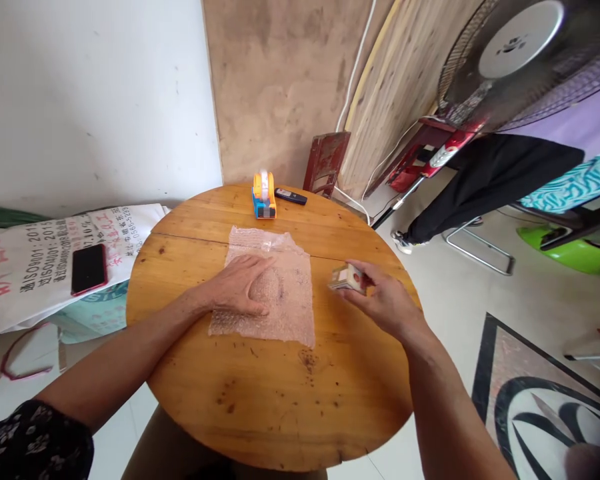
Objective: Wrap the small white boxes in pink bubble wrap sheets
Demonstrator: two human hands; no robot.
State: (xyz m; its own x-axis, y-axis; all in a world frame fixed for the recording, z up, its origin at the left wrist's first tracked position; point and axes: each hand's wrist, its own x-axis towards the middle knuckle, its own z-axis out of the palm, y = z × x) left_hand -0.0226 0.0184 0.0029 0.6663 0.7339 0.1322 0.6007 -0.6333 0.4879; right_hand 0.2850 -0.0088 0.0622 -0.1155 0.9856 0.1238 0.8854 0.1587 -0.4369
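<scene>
A sheet of pinkish, see-through bubble wrap (293, 293) lies spread on the round wooden table (270, 413). My left hand (240, 283) rests flat on its left half, thumb and fingers apart. Off the sheet's right side, my right hand (380, 293) grips a small pale box (347, 278) with a reddish mark, about the size of a card pack. Fingers cover part of the box, and its print is too blurred to read. Beyond the bubble wrap stands an orange and blue tape dispenser (264, 197) with a roll of tape in it.
A dark remote control (291, 196) lies beside the dispenser. Left of the table, a phone (89, 269) sits on printed white sacks (40, 267). A standing fan (520, 60) and a person in black trousers (480, 180) are at the right. Behind the table is a red wooden chair (325, 160).
</scene>
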